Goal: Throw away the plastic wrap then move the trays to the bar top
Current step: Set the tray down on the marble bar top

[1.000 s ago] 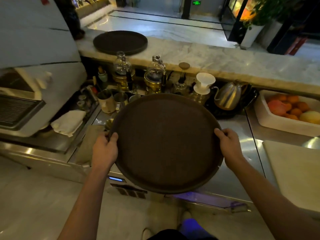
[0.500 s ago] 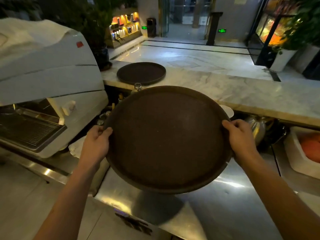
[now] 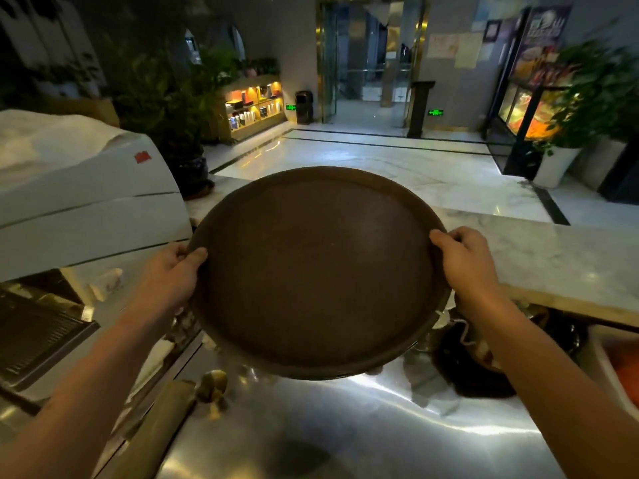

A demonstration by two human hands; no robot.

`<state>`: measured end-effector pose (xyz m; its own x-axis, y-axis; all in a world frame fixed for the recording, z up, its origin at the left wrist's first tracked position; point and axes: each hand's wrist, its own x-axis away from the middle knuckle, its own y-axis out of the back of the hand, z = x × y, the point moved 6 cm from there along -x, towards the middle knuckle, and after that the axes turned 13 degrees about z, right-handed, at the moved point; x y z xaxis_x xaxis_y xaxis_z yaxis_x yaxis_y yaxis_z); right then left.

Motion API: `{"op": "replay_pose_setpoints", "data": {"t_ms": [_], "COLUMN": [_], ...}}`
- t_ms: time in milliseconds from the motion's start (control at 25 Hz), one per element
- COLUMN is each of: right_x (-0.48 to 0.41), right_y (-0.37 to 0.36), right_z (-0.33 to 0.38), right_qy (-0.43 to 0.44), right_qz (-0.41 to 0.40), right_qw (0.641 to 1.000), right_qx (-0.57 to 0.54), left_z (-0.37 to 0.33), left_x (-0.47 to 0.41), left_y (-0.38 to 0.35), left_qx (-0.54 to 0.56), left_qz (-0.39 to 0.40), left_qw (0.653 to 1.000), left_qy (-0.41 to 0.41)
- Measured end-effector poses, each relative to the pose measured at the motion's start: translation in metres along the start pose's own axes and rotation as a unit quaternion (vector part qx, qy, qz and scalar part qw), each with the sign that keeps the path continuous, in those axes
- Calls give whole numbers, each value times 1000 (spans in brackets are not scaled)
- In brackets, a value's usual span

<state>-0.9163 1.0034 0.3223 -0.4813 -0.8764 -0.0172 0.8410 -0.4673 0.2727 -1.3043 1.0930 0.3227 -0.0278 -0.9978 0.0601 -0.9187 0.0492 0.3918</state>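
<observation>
Our fingers (image 3: 193, 253) curl over the rim on both sides, thumbs on top, clamped on the round dark brown tray (image 3: 320, 271). Left hand (image 3: 169, 276) grips the tray's left edge, right hand (image 3: 465, 261) grips its right edge; 2 bare forearms run back toward us. We hold the tray in the air, roughly level, above the shiny stainless steel counter (image 3: 345, 426), its far rim reaching over the near edge of the white marble bar top (image 3: 553, 257). We cannot tell if it touches the marble. White espresso machine (image 3: 86, 202) sits just left of the tray, white cloth (image 3: 52, 140) draped on top. Brass-coloured tamper (image 3: 211, 385) lies on the counter below the tray's near-left rim. Potted green plant (image 3: 594, 98) stands far right on the floor beyond the bar.
</observation>
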Motion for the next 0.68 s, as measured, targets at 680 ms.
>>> {"op": "replay_pose_setpoints", "data": {"t_ms": [680], "right_x": [-181], "right_y": [-125], "right_z": [78], "right_qy": [-48], "right_qz": [-34], "right_qw": [995], "right_qx": [76], "left_z": [-32], "left_x": [-297], "left_y": [38], "left_qx": [-21], "left_qz": [96], "left_qw": [995], "left_qy": [-17]}}
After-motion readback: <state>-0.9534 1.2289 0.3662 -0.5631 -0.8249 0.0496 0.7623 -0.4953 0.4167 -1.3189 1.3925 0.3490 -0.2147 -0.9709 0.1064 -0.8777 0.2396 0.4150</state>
